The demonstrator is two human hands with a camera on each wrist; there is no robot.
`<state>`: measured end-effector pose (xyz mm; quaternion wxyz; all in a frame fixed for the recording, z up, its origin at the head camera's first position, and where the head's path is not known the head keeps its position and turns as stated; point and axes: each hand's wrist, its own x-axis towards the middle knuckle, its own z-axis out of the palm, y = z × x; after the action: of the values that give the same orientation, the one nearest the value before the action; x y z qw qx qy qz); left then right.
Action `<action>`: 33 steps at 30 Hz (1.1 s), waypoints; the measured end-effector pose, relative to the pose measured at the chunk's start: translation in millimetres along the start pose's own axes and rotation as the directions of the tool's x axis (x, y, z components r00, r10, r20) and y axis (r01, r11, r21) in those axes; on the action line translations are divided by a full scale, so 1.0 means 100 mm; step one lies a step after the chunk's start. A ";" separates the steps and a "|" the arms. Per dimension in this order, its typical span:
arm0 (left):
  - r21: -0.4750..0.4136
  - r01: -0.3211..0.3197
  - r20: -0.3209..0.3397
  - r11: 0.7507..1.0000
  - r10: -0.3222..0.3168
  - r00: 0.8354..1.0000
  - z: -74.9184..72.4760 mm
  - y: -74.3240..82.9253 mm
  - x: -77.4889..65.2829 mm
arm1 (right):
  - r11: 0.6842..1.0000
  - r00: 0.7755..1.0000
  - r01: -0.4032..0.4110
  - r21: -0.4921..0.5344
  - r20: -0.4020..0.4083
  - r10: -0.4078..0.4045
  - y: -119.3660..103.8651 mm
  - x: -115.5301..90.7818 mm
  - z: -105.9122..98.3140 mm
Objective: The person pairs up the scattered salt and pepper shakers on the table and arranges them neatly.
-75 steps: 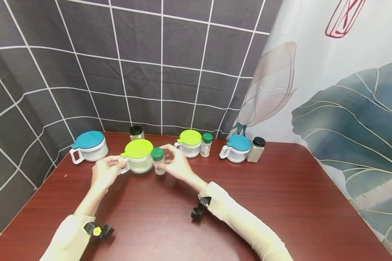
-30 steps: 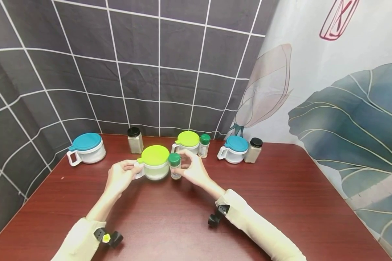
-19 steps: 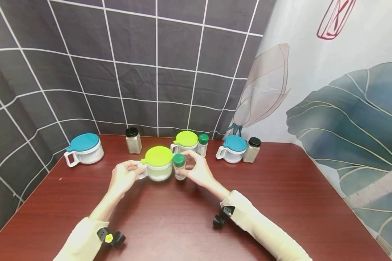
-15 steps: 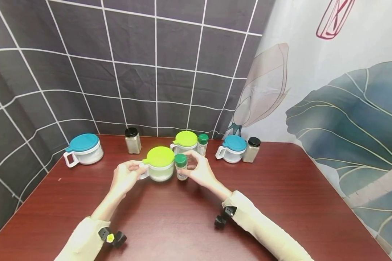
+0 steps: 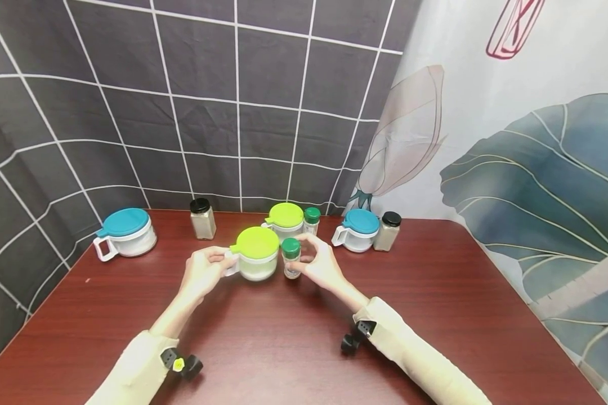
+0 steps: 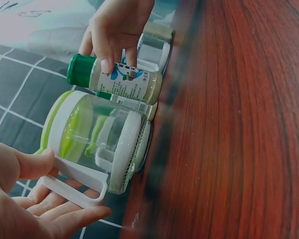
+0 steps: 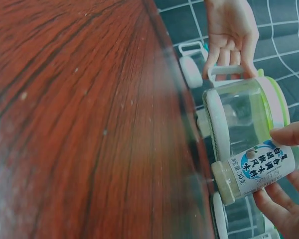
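Note:
My left hand pinches the white handle of a clear seasoning jar with a lime-green lid. In the left wrist view, the thumb lies on the handle with fingers beneath it. Close to the jar's right side is a small spice shaker with a green cap. My right hand holds this shaker between thumb and fingers; its printed label shows in the right wrist view. Both things are upright, low over the tabletop; whether their bases touch it I cannot tell.
Behind them stand another lime-lidded jar and green-capped shaker. A blue-lidded jar and black-capped bottle are farther right. Leftward stand a black-capped bottle and blue-lidded jar. A grey checked cloth hangs behind the table.
Both hands have moved right together, carrying the lime-lidded jar and the green-capped shaker side by side. The left black-capped bottle, partly hidden behind the jar before, now shows whole. The grips look unchanged.

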<state>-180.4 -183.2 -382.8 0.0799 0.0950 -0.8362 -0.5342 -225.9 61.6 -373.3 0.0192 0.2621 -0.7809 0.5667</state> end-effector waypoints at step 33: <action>-0.031 -0.015 0.007 0.999 0.015 1.000 0.37 0.05 0.14 | 0.996 0.996 -0.086 -0.013 -0.034 0.085 0.16 -0.02 -0.32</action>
<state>-202.7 -151.6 -393.3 0.0824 0.0858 -0.8288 -0.5468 -239.3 94.1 -376.7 0.0100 0.2186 -0.7951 0.5656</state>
